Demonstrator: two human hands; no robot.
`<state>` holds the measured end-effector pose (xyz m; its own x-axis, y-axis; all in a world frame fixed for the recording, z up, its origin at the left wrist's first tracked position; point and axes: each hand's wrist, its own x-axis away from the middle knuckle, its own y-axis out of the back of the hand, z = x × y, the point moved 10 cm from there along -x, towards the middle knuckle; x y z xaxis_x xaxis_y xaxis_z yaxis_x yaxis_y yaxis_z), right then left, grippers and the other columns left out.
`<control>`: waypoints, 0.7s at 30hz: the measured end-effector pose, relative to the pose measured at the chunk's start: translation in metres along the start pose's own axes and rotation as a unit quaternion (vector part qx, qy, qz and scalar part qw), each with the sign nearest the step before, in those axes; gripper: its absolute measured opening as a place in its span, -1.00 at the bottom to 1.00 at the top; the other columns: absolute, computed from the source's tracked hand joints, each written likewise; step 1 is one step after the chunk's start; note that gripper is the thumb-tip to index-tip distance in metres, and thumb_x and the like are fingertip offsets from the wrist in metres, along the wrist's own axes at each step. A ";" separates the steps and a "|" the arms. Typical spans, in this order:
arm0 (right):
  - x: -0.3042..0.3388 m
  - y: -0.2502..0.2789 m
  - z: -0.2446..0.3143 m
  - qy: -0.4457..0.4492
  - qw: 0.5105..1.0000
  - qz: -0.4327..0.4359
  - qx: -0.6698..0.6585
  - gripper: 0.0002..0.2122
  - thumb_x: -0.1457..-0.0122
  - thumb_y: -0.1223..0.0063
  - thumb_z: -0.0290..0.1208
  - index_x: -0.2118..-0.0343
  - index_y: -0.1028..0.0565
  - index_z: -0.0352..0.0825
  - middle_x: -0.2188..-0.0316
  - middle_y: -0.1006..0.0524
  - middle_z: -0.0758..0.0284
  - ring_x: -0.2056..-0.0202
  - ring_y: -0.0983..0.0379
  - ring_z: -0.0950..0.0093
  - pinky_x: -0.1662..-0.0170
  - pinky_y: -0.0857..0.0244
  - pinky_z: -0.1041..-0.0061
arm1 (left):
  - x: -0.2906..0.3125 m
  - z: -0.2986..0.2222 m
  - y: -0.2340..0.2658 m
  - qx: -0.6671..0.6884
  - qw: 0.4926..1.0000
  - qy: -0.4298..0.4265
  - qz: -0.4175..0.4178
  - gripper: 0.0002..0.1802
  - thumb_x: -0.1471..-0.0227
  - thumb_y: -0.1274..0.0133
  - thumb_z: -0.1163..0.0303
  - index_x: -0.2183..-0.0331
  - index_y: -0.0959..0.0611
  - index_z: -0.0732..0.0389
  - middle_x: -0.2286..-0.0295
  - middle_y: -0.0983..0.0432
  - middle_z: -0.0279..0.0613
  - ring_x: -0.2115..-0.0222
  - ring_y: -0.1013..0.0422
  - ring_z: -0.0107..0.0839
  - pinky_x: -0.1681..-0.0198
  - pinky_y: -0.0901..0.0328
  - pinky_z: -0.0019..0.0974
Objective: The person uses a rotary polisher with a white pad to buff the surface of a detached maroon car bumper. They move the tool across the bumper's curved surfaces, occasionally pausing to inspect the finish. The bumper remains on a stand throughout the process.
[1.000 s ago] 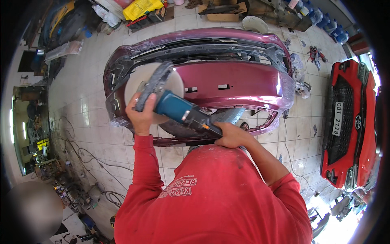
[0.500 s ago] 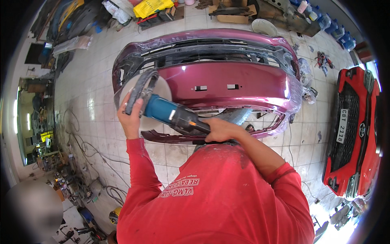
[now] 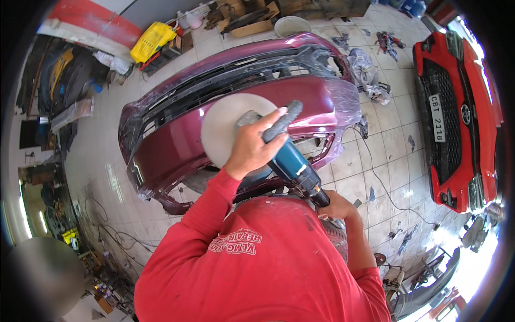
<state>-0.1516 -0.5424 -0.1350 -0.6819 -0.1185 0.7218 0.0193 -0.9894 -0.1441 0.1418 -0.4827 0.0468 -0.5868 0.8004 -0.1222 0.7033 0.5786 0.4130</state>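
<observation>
A blue-and-black rotary polisher (image 3: 291, 162) with a wide white round pad (image 3: 219, 127) is in both my hands. My left hand (image 3: 251, 144) grips its black loop handle near the head, fingers curled round it. My right hand (image 3: 339, 206) is closed on the rear black grip, close to my body. The pad is over the middle of a maroon car bumper (image 3: 169, 153); I cannot tell whether it touches the paint. Cloudy plastic film (image 3: 343, 102) wraps the bumper's right end. The pad and my left arm hide part of the lower grille opening.
A red car front bumper with a black grille (image 3: 449, 123) stands at the right. A cable (image 3: 375, 155) crosses the tiled floor, and more cables lie at the left. Crumpled plastic (image 3: 365, 70), a pale basin (image 3: 292, 27) and a yellow item (image 3: 154, 42) lie beyond the bumper.
The polisher has moved right, from the maroon bumper's left end to its middle, and its rear grip has swung toward me. The whole view has turned, so the bumper now appears slanted.
</observation>
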 end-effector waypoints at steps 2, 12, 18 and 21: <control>0.012 0.006 -0.016 0.018 0.996 -0.019 -0.088 -0.54 -0.01 -0.28 -0.51 -0.05 -0.59 -0.34 0.55 -0.52 0.39 0.55 -0.47 0.54 0.45 -0.39 0.48 | -0.023 0.004 -0.045 -0.045 0.997 -0.008 0.057 -0.40 -0.08 -0.36 0.39 -0.17 -0.65 0.25 0.05 -0.71 -0.01 0.14 -0.65 -0.32 -0.01 -0.46 -0.26; 0.023 0.052 -0.036 0.039 0.966 -0.137 -0.214 -0.50 -0.01 -0.23 -0.67 -0.09 -0.51 -0.46 0.58 -0.51 0.34 0.62 -0.46 0.50 0.52 -0.33 0.43 | -0.109 0.022 -0.139 -0.080 0.994 -0.039 0.068 -0.46 0.07 -0.31 0.10 -0.01 -0.80 -0.03 0.26 -0.74 0.04 0.32 -0.64 0.03 0.08 -0.50 -0.10; 0.004 0.028 0.018 0.025 0.984 -0.106 -0.139 -0.49 -0.02 -0.24 -0.65 -0.11 -0.47 -0.48 0.60 -0.51 0.35 0.64 -0.44 0.51 0.54 -0.32 0.45 | -0.083 0.031 -0.040 -0.049 0.999 -0.012 -0.020 -0.46 0.08 -0.32 0.17 -0.01 -0.80 0.00 0.21 -0.75 -0.01 0.26 -0.65 -0.02 0.01 -0.48 -0.11; -0.017 -0.003 0.053 0.010 0.994 -0.065 -0.082 -0.50 -0.03 -0.25 -0.65 -0.10 -0.48 -0.46 0.59 -0.51 0.36 0.62 -0.44 0.53 0.56 -0.30 0.46 | -0.046 0.042 0.034 -0.038 0.993 -0.030 -0.104 -0.46 0.08 -0.33 0.21 -0.01 -0.80 0.03 0.22 -0.75 0.00 0.28 -0.66 -0.06 0.06 -0.49 -0.17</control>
<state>-0.1014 -0.5421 -0.1105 -0.6854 0.0138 0.7280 -0.1888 -0.9690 -0.1593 0.2090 -0.4931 0.0286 -0.6896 0.6738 -0.2653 0.5349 0.7209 0.4406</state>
